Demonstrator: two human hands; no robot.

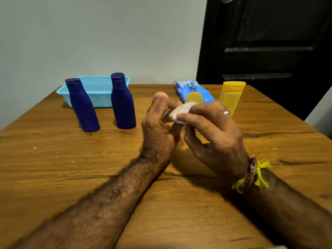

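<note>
The white wipe (181,113) was pinched by the right hand (213,135) against a yellow-lidded container (194,98) gripped in the left hand (158,123); in my judgement, vigorous rubbing risked toppling the yellow bottle (231,97) standing just beyond the right knuckles.

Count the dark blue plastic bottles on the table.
2. One dark blue plastic bottle stands before the light blue mesh basket, left; the other before it, right. None look hidden.
</note>
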